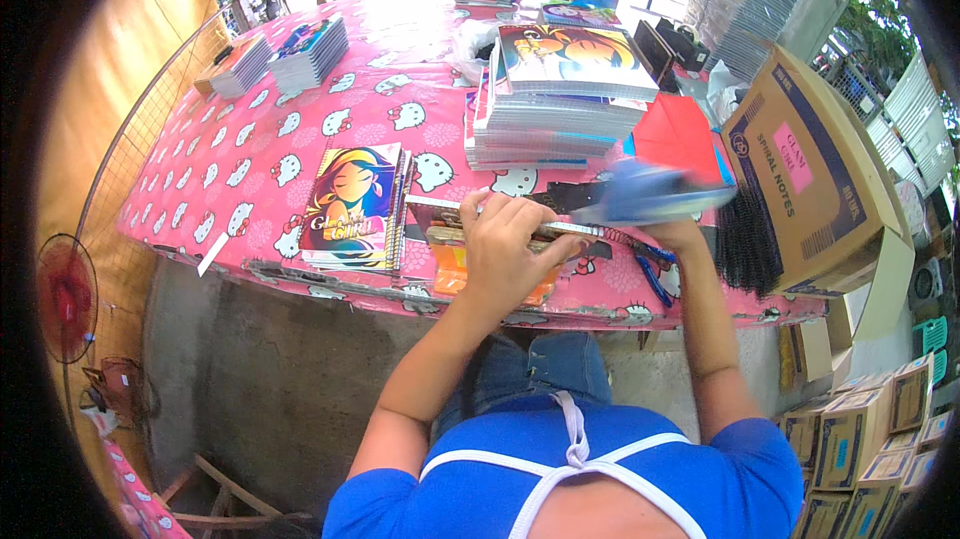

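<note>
The left hand [505, 244] has its fingers clamped on a thin, spiral-bound paper notebook [600, 233], edge-up over the front of the pink, cat-patterned bench [370, 124]. The right hand [677, 236] is at a blurred blue-grey object [655, 197]; whether those fingers are closed, I can't tell.

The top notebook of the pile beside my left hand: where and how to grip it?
Probably pinch the top notebook by its left edge, coming from the left: it lies flat, and coils show along the right side.
</note>
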A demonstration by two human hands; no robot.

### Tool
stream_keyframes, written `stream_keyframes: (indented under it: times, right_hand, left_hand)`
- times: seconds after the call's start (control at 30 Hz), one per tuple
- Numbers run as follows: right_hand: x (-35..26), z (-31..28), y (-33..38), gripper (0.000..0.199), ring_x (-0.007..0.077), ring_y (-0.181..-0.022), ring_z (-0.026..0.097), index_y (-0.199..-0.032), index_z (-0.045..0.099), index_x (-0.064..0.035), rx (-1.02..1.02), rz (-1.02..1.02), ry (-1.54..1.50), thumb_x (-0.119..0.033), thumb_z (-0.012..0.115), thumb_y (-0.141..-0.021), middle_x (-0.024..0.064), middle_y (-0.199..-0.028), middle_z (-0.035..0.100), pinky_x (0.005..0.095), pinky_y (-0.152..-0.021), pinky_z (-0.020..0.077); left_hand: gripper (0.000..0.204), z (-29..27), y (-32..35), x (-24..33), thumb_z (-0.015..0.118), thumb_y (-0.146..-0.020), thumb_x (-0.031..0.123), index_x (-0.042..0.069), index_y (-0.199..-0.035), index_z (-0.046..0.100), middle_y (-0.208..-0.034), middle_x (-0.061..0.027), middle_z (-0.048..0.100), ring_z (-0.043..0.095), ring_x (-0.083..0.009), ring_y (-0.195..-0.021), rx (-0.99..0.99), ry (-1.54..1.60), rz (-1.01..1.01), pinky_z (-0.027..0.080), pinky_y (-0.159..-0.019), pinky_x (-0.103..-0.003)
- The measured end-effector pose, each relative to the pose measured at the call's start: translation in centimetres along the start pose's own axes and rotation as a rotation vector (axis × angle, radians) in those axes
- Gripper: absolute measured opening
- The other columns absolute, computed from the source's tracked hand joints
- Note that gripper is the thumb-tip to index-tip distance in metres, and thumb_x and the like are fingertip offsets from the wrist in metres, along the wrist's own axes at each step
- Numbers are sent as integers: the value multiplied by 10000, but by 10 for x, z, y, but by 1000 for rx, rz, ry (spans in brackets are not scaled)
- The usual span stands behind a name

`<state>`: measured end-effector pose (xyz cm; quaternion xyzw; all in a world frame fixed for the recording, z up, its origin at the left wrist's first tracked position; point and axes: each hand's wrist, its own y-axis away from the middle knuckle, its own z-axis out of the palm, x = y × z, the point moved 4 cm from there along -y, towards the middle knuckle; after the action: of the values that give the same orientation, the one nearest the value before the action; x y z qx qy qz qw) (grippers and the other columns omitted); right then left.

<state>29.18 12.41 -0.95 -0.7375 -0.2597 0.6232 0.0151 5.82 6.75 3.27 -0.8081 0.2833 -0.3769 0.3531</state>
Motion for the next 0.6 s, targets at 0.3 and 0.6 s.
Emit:
stream_keyframes:
  times: [0.3, 0.6]
  right_hand:
    - [2, -3, -23, 453, 255, -813, 653, -1057, 576, -60, 14, 148, 842, -97, 771, -650, 115, -899, 659, 380, -706, 515]
    - [-16, 16, -35, 453, 185, -879, 618, -1071, 601, -58, 67, 218, 192, -66, 754, -645, 51, -945, 657, 346, -817, 506]
  left_hand:
    - [460, -10, -1, -3, 814, -627, 362, 125, -983, 645, -920, -27, 637, 582, -208, -921, -92, -6, -155, 269, -969, -479]
    - [361, -31, 11, -35, 810, -601, 405, 123, -790, 685, -1004, -16, 643, 475, -246, -1129, -34, -167, -220, 191, -988, -591]
